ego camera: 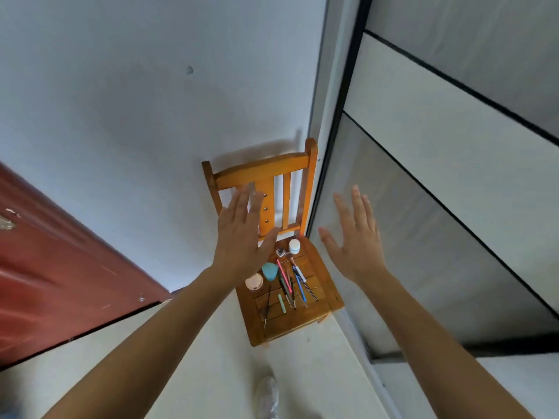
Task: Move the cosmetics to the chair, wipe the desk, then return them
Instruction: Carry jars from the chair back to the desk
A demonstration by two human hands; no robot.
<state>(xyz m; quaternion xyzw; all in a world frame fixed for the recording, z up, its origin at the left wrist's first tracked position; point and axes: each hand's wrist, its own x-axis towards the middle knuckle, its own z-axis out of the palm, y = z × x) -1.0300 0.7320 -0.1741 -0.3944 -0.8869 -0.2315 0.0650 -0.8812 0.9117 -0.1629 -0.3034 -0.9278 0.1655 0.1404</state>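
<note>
A small orange wooden chair [329, 300] stands against the white wall in a corner. On its slatted seat lie the cosmetics: a white jar [294, 246], a small dark pot [281, 252], a teal sponge case [269, 271], a round pink compact [254, 282], a mint stick [282, 303] and several pencils and brushes [295, 284]. My left hand [243, 234] hovers above the seat's back left with straight fingers, holding nothing. To the right of the chair my right hand [354, 237] is raised, fingers spread, empty. The desk is not in view.
A dark red door [54, 267] fills the left side. A sliding panel with a grey frame [453, 207] runs along the right, close to the chair. Pale floor tiles [211, 373] lie in front, with my foot [266, 397] at the bottom.
</note>
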